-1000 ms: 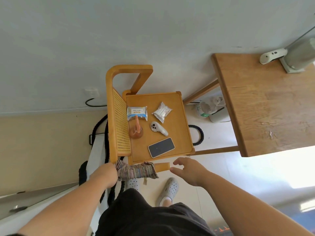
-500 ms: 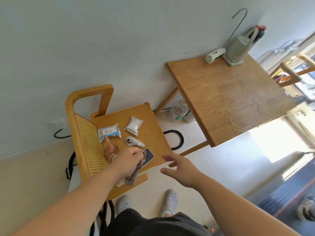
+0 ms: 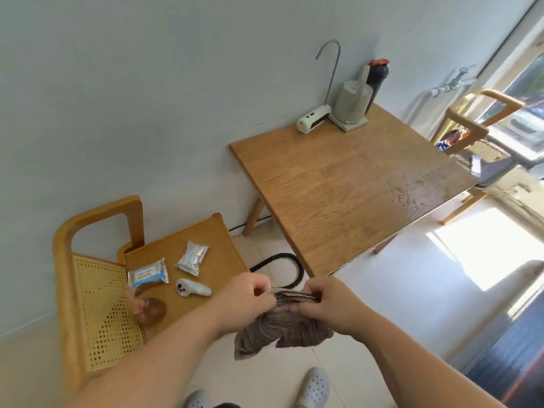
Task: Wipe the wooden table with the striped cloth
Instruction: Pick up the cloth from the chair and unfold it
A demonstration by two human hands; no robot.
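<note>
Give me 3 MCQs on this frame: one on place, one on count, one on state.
1. Where is the striped cloth?
A. spread on the wooden table
B. held in the air between both hands
C. draped over the chair back

2. How many foil-type packets lie on the chair seat?
A. two
B. four
C. none

3. What state is the wooden table in?
A. covered by the cloth
B. not yet touched by the cloth
C. folded against the wall

Answers: 1 B, the left hand and right hand both pinch its top edge; 2 A, a blue-and-white packet and a silver packet; 3 B, the cloth hangs short of its near edge.
</note>
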